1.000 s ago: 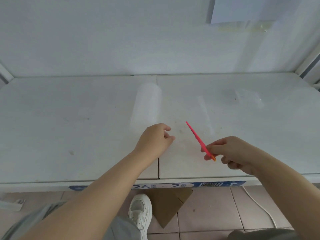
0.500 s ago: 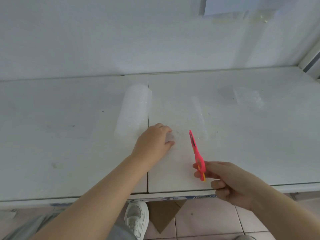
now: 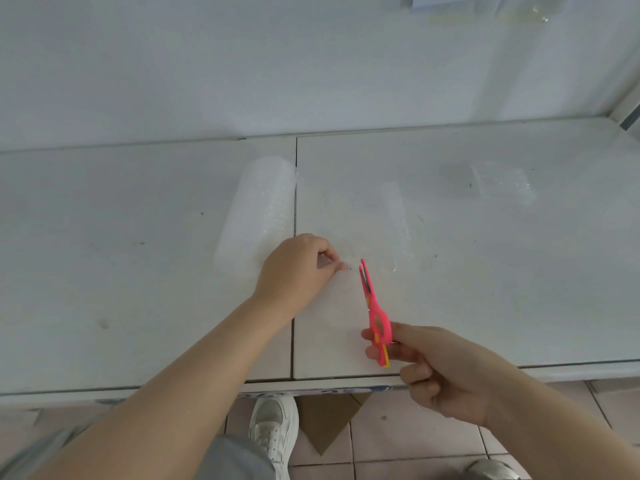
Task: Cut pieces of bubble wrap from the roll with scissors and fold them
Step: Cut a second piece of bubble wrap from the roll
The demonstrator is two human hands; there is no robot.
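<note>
- Fingers [image 3: 329, 252] of our left hand [image 3: 298, 271] are curled. Thumb and forefinger meet in a pinch at the near edge of the sheet [image 3: 346, 233]. The wrap is clear and faint, so we cannot make out the hold more finely.
- Our right hand [image 3: 446, 372] grips the scissors [image 3: 375, 318] by their pink handles, thumb on top and the other fingers curled beneath. It sits over the front edge of the table [image 3: 104, 271].
- Blades point away from us and are parted only narrowly. Their tips are just beside the left thumb, at the sheet's near edge.
- Behind the left hand lies the roll [image 3: 258, 209], flat on the table and running away from us, just left of the seam [image 3: 293, 341] between the two tabletop panels.
- From the roll the sheet spreads rightward across the seam and lies flat; its far end curls up in a pale ridge to the right of the blades.
- One cut piece [image 3: 502, 183] lies farther right and back on the table, well apart from both hands.
- Under the front edge we see a white shoe [image 3: 273, 427], brown cardboard [image 3: 325, 420] beside it and a tiled floor [image 3: 398, 438].
</note>
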